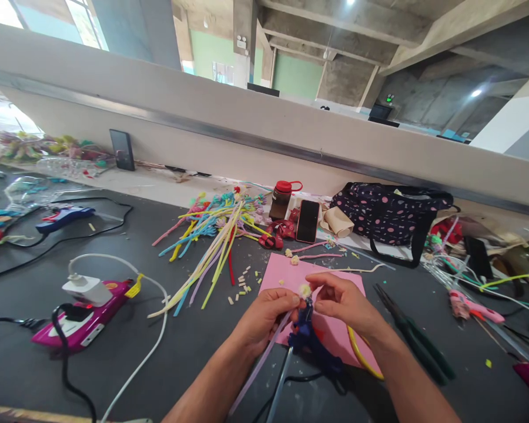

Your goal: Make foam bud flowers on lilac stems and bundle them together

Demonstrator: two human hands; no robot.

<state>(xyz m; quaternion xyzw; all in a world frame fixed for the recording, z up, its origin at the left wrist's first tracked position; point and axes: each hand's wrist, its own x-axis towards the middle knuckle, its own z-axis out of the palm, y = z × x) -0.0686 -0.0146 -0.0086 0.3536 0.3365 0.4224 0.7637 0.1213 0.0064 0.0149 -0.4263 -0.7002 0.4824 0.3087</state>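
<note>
My left hand (271, 314) pinches a lilac pipe cleaner (260, 367) just below a small pale yellow-white fuzzy flower (305, 291) at its top. Curled beside the flower, my right hand (341, 299) keeps thumb and index finger apart, the index tip close to the petals; whether it touches them I cannot tell. Directly under the flower is a dark blue glue gun (311, 342), a clear glue stick (282, 376) at its rear. It lies over a pink sheet (275, 276), and a yellow loop (357, 352) shows by my right wrist.
Bundled pipe cleaners (220, 235) lie ahead, near cut bits (242, 282). Long-nosed pliers (417, 338) are at right, a magenta power strip (88, 323) with cables at left. A red-capped bottle (281, 200), phone (308, 221) and patterned bag (388, 214) line the low wall.
</note>
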